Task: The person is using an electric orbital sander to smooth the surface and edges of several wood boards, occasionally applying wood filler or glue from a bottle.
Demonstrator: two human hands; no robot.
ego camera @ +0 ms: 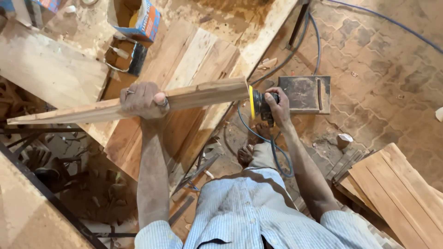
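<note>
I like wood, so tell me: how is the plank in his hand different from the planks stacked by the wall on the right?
The held plank is single, lifted by the left hand, its end against the disc sander in the right hand. The stacked planks lie together, untouched. Both are reddish-brown wood.

Sanding a board end at mid-frame

Left hand [142, 100] grips the long wooden board [184, 97]; right hand [277, 107] presses the sander [259, 105], its yellow disc against the board's right end.

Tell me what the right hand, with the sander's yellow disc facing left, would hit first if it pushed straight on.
The right hand holds the sander; its disc would likely meet the plank end, already about touching.
</note>
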